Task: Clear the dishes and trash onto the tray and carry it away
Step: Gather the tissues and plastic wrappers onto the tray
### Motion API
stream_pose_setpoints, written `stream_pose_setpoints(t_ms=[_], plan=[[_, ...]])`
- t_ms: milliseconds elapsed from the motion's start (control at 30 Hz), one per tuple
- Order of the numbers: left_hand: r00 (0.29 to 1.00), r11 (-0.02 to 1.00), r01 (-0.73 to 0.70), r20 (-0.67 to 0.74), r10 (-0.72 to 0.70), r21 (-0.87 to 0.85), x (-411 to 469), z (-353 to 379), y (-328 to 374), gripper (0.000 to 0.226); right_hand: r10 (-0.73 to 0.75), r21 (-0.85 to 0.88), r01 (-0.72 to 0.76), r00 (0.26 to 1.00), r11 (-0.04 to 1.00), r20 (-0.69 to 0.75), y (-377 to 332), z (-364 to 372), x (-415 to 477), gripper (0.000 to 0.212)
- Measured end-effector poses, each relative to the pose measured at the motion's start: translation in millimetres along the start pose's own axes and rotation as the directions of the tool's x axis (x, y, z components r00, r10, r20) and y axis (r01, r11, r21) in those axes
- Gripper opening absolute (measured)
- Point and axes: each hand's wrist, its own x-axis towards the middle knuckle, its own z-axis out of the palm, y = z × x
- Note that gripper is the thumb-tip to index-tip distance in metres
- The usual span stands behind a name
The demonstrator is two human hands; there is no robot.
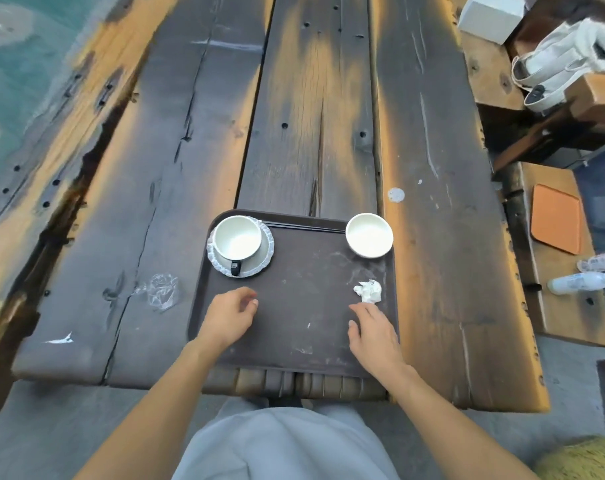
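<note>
A brown tray (294,306) sits at the near end of a dark wood desk (311,116). In its far left corner a white cup (237,238) stands on a saucer (259,261), and the cup's black handle points toward the person. In the far right corner is a small white bowl (369,235), right at the tray's edge. A crumpled white napkin (368,291) lies on the right side of the tray, nearer than the bowl. A clear plastic wrap (162,291) lies on the desk just left of the tray, not on it. The left hand (229,315) is over the left part of the tray, near the saucer, with its fingers curled loose and its grip holding nothing. The right hand (375,336) is over the right part of the tray, with its fingers spread apart and nothing in its grip; its fingertips are just beside the napkin. Off to the right there is a bench (571,306) with an orange mat (556,222) and two bottles (583,282) lying on it
</note>
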Motion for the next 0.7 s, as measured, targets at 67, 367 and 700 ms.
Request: stream_pose_setpoints(t_ms=[67, 367, 700], plan=[[0.998, 0.998, 0.020, -0.065, -0.024, -0.059, -4, -20, -21, 0.017, -0.011, 0.051, 0.010, 1.000, 0.999, 0.016, -28, 2, 6, 0.033], [0.905, 0.946, 0.156, -0.342, -0.252, -0.283, -16, -102, -122, 0.016, -0.185, 0.252, 0.142, 0.971, 0.957, 0.154, -200, 45, 34, 0.021], [0.914, 0.917, 0.272, -0.221, -0.341, -0.290, 24, -126, -171, 0.042, -0.224, 0.225, 0.156, 0.921, 0.962, 0.318, -319, 105, 79, 0.044]])
